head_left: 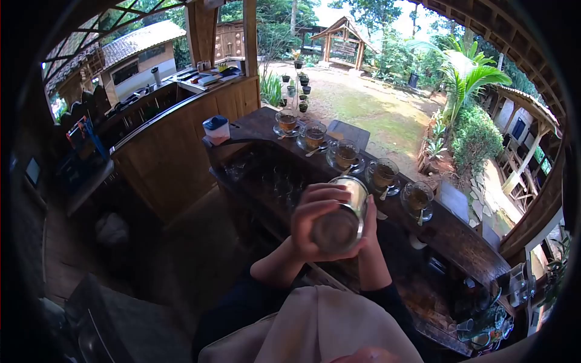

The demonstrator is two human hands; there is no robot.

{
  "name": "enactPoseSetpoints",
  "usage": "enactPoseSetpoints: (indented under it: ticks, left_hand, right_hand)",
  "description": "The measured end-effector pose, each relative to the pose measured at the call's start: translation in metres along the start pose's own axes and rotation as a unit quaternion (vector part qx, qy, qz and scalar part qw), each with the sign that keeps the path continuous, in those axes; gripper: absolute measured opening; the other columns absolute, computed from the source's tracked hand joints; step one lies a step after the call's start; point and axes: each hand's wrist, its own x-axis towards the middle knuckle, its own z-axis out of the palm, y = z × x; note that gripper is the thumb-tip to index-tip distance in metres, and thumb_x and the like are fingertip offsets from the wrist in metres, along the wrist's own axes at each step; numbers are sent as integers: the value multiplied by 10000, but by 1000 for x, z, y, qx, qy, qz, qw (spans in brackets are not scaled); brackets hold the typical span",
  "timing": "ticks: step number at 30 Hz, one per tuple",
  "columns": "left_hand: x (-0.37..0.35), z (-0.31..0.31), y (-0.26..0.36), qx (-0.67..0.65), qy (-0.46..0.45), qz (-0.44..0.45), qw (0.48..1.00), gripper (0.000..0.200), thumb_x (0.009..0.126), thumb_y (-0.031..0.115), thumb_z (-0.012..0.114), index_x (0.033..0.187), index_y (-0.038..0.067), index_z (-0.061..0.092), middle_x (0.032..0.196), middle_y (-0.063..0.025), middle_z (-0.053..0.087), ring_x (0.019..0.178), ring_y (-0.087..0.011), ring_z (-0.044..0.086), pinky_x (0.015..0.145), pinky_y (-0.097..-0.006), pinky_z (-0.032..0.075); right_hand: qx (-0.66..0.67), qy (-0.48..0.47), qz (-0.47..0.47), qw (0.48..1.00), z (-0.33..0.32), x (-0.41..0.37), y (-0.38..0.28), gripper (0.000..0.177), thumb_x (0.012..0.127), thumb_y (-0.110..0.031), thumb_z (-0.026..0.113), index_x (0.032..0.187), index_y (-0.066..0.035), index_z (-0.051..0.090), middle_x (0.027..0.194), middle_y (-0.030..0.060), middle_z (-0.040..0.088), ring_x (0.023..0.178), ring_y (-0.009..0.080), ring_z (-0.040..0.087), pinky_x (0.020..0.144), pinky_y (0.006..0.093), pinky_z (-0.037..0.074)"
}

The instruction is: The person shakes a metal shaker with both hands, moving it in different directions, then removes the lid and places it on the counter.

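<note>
A shiny metal canister [336, 226] is held tilted in front of my body, its round end facing me. My left hand [310, 219] wraps around its left side, fingers over the top. My right hand [368, 228] grips the right side, partly hidden behind it. Beyond the canister, several glass cups with brownish contents stand on saucers with spoons in a row along the dark wooden counter [463, 242]: one cup [345, 154] is just past my hands, another [384, 174] to its right, and one [418, 197] farther right.
A blue-lidded container [216, 129] stands at the counter's left end. Clear glasses [282, 184] are on the lower shelf. More glassware [484, 330] sits at lower right. A wooden side counter [187, 124] holds papers at upper left. Stools [452, 199] stand beyond the counter.
</note>
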Motion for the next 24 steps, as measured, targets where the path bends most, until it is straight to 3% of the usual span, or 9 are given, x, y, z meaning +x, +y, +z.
enactPoseSetpoints:
  ticks: [7, 9, 11, 13, 16, 17, 18, 20, 24]
  left_hand:
    - [-5, -18, 42, -16, 146, 291, 945, 399, 739, 152, 746, 1043, 225, 497, 1098, -31, 610, 986, -305, 590, 884, -440, 436]
    - [-8, -31, 31, 12, 120, 263, 957, 420, 738, 206, 744, 1080, 170, 503, 1116, -72, 598, 1015, -318, 576, 894, -432, 430]
    - [-20, -64, -7, 186, 0, 55, 981, 842, 617, 266, 861, 1285, 121, 370, 1199, -99, 518, 1110, -250, 512, 905, -417, 421]
    - [-18, -65, -37, 97, 20, -167, 981, 887, 631, 334, 844, 1298, 52, 331, 1223, -180, 498, 1131, -300, 498, 914, -448, 419]
    - [-16, -71, 9, 263, -11, 70, 962, 887, 640, 355, 839, 1298, 48, 330, 1209, -169, 491, 1106, -309, 505, 900, -449, 427]
    - [-12, -78, 37, 261, -62, 136, 954, 792, 646, 322, 843, 1241, 82, 379, 1158, -82, 503, 1107, -268, 498, 889, -439, 437]
    - [-11, -46, 51, 161, 95, 224, 956, 375, 768, 216, 733, 1066, 169, 511, 1150, -5, 579, 1020, -267, 577, 915, -450, 391]
    - [-30, -36, 77, 137, 170, 298, 929, 387, 745, 227, 760, 1035, 194, 506, 1090, 17, 596, 1005, -262, 585, 888, -430, 405]
    - [-12, -80, 55, 203, -10, 108, 973, 621, 640, 158, 837, 1142, 125, 472, 1150, -100, 568, 1048, -266, 572, 911, -396, 413]
  right_hand:
    - [-39, -304, -252, 918, 85, 11, 4, 1054, 740, -759, 477, 1430, -25, 167, 1278, 146, 453, 1187, 239, 474, 971, 380, 417]
    - [29, -303, -166, 938, 69, 31, 21, 983, 787, -729, 429, 1428, -26, 182, 1275, 150, 465, 1188, 244, 476, 983, 379, 408]
    - [107, -119, 18, 987, 44, 62, 48, 759, 919, -611, 243, 1405, -30, 271, 1266, 150, 504, 1177, 259, 496, 1011, 380, 388]
    - [-62, -113, -32, 991, 36, 76, 57, 671, 960, -526, 151, 1369, -33, 347, 1290, 143, 496, 1167, 272, 507, 1018, 383, 383]
    - [125, -223, 76, 964, 40, 65, 62, 790, 885, -656, 283, 1361, -29, 348, 1300, 156, 472, 1173, 260, 500, 1007, 396, 387]
    - [61, -341, -58, 936, 71, 57, 44, 986, 771, -755, 421, 1395, -6, 273, 1271, 168, 477, 1167, 259, 497, 998, 396, 386]
    - [16, -343, -113, 932, 97, 40, 34, 1054, 729, -771, 468, 1404, 7, 242, 1261, 173, 477, 1163, 259, 498, 994, 388, 387]
    - [-23, -347, -166, 923, 115, 29, 30, 1126, 687, -787, 515, 1412, 19, 212, 1251, 178, 477, 1158, 260, 498, 991, 380, 387]
    - [-3, -266, -31, 963, 79, 45, 56, 938, 790, -682, 492, 1377, 19, 283, 1260, 166, 482, 1154, 249, 503, 1001, 381, 370]
